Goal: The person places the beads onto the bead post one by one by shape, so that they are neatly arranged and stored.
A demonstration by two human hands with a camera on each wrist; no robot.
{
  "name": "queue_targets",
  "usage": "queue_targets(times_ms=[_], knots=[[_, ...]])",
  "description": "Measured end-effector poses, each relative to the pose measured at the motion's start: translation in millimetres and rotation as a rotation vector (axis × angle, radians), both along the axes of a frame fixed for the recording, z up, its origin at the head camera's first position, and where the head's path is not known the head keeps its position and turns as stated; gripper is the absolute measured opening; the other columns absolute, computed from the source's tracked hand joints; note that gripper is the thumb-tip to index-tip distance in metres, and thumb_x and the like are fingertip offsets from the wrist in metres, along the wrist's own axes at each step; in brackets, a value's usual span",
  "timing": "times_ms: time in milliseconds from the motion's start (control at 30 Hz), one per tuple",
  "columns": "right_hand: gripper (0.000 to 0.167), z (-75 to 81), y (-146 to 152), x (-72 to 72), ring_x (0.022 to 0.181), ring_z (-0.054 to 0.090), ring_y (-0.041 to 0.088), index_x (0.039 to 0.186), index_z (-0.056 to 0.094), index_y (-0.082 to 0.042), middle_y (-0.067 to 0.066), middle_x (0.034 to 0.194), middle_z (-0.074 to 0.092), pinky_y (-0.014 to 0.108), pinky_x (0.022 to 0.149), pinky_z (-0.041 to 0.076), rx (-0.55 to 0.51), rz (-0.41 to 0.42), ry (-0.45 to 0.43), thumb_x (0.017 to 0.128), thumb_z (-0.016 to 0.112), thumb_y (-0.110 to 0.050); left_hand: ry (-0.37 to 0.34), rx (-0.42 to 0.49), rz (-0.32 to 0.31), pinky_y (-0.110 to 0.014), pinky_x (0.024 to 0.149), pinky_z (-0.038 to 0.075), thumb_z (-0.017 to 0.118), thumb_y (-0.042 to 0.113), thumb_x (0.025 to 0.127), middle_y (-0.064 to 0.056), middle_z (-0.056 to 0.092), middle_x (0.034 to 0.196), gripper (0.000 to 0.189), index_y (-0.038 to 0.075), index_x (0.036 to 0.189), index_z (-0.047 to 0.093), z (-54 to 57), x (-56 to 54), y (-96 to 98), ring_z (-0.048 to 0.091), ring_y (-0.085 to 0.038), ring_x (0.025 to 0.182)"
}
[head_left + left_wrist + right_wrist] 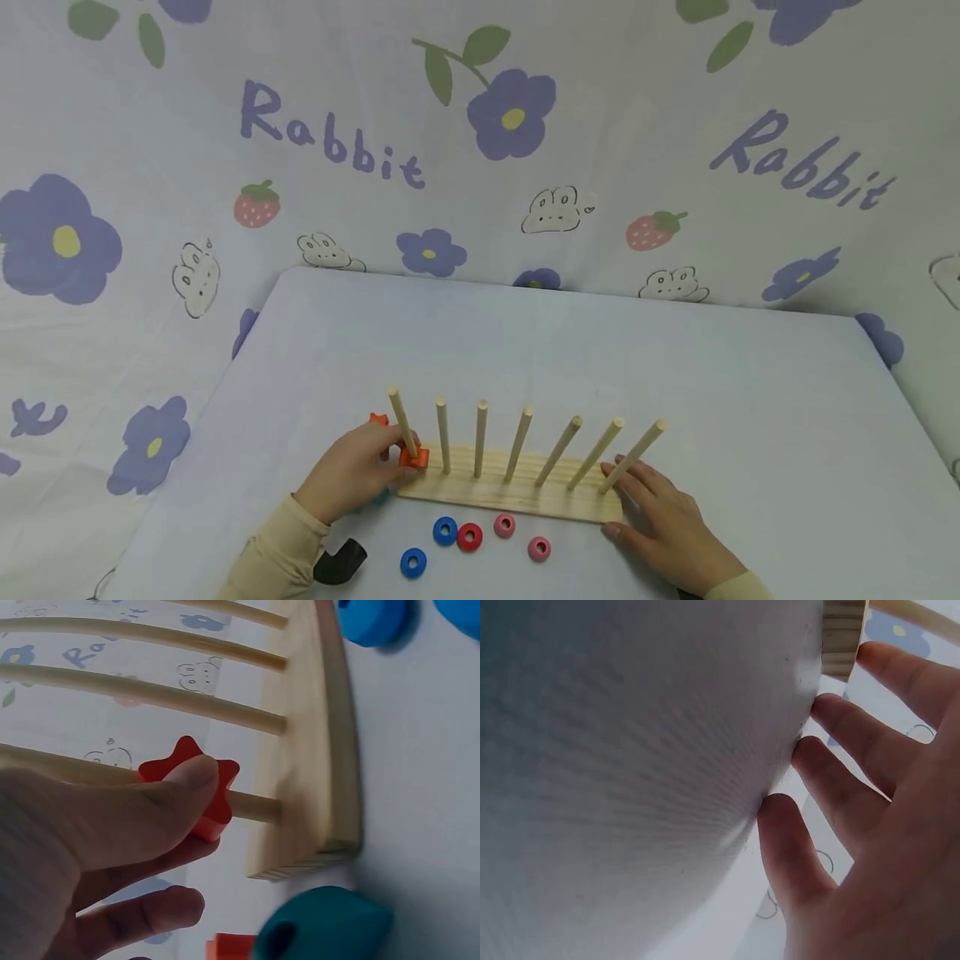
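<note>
A wooden pegboard [487, 492] stands on the white table with several upright pegs in a row. My left hand [356, 471] pinches a red-orange star-shaped bead [184, 754] between thumb and fingers. That bead is threaded on the leftmost peg [255, 807]; the left wrist view shows it above the board, with bare peg below it. At the board's other end, my right hand [667, 512] rests with fingers spread and nearly straight. Its thumb lies by the front corner, and a fingertip touches the board's end [842, 641] in the right wrist view.
In front of the board lie blue rings [437, 535], a red ring [469, 549] and pink rings [539, 559]. A teal bead [337, 922] and a red piece [234, 947] sit near the left end. Behind my left hand is an orange star [378, 418]. A black curved object [341, 565] shows beside the left sleeve.
</note>
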State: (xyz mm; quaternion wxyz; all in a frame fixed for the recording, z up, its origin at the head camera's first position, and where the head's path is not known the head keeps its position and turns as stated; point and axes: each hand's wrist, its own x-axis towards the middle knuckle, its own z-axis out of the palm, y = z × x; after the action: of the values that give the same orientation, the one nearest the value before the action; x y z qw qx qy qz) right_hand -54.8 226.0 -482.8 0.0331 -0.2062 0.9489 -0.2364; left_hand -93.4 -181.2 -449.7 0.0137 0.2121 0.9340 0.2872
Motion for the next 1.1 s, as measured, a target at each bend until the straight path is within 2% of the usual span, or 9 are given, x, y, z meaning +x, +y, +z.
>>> queue_targets(times_ms=[100,267,367,467,633,733,833,967,1100], knots=[[0.061,0.2,-1.0,-0.6,0.131,0.038,0.040,0.142,0.044,-0.025,0.010,0.141,0.046,0.069,0.086,0.037,-0.004,-0.008,-0.005,0.088,0.066,-0.043,-0.008,-0.018,-0.008,-0.024,0.067,0.045,0.080,0.023,0.077,0.009,0.066,0.091,0.023,0.023,0.094,0.065,-7.1,0.0,-0.9,0.051,-0.008,0.074],[0.060,-0.9,-0.4,-1.1,0.132,0.038,0.036,0.142,0.044,-0.027,0.006,0.142,0.045,0.068,0.086,0.038,-0.002,-0.019,0.009,0.088,0.066,-0.043,0.048,-0.034,-0.012,-0.031,0.077,0.051,0.081,0.022,0.076,0.006,0.068,0.096,0.023,0.022,0.093,0.066,-15.0,1.3,-1.4,0.060,-0.012,0.086],[0.060,-1.3,-0.9,-1.3,0.132,0.039,0.036,0.142,0.044,-0.026,0.006,0.141,0.046,0.067,0.085,0.039,-0.006,-0.017,0.024,0.088,0.066,-0.042,0.059,-0.044,-0.012,-0.034,0.082,0.051,0.083,0.022,0.075,0.006,0.067,0.100,0.028,0.021,0.097,0.066,-14.5,2.3,-4.1,0.060,-0.014,0.092],[0.060,-0.9,-1.5,-0.9,0.131,0.040,0.036,0.142,0.044,-0.025,0.007,0.141,0.047,0.066,0.085,0.039,-0.013,-0.018,0.027,0.088,0.067,-0.040,0.057,-0.030,0.003,-0.032,0.078,0.050,0.082,0.020,0.076,0.004,0.065,0.101,0.036,0.020,0.107,0.066,-9.4,3.3,-10.6,0.057,-0.014,0.089],[0.060,1.0,-2.4,1.4,0.131,0.040,0.036,0.142,0.044,-0.026,0.009,0.141,0.046,0.068,0.085,0.038,-0.015,-0.036,-0.016,0.088,0.066,-0.042,0.083,0.066,0.099,-0.030,0.068,0.049,0.072,0.008,0.085,-0.001,0.064,0.101,0.039,0.014,0.122,0.061,1.1,3.9,-25.9,0.054,-0.012,0.081],[0.061,2.0,-3.3,2.4,0.133,0.037,0.037,0.143,0.043,-0.027,0.009,0.144,0.044,0.070,0.086,0.036,-0.015,-0.045,-0.055,0.088,0.064,-0.046,0.114,0.085,0.200,-0.035,0.071,0.050,0.068,0.006,0.087,-0.005,0.064,0.109,0.038,0.012,0.124,0.060,2.4,4.1,-35.0,0.056,-0.015,0.086],[0.062,2.2,-3.4,2.7,0.133,0.036,0.038,0.143,0.043,-0.027,0.009,0.145,0.042,0.071,0.086,0.035,-0.017,-0.049,-0.070,0.088,0.064,-0.047,0.105,0.079,0.272,-0.042,0.079,0.050,0.068,0.009,0.089,-0.008,0.062,0.117,0.038,0.011,0.126,0.060,-0.5,2.6,-40.8,0.056,-0.023,0.097],[0.062,1.5,-2.7,2.2,0.132,0.037,0.038,0.142,0.044,-0.025,0.009,0.144,0.043,0.071,0.085,0.036,-0.019,-0.050,-0.057,0.087,0.066,-0.044,0.019,0.048,0.294,-0.052,0.090,0.047,0.068,0.018,0.089,-0.012,0.059,0.123,0.043,0.011,0.130,0.057,-10.6,-3.3,-43.5,0.054,-0.032,0.110],[0.061,1.1,-2.8,0.9,0.131,0.039,0.037,0.142,0.045,-0.024,0.009,0.142,0.044,0.069,0.086,0.037,-0.028,-0.042,-0.038,0.087,0.067,-0.042,-0.016,-0.022,0.274,-0.048,0.087,0.048,0.071,0.030,0.087,-0.013,0.062,0.112,0.050,0.009,0.131,0.056,-23.6,-11.3,-43.6,0.055,-0.031,0.104]])
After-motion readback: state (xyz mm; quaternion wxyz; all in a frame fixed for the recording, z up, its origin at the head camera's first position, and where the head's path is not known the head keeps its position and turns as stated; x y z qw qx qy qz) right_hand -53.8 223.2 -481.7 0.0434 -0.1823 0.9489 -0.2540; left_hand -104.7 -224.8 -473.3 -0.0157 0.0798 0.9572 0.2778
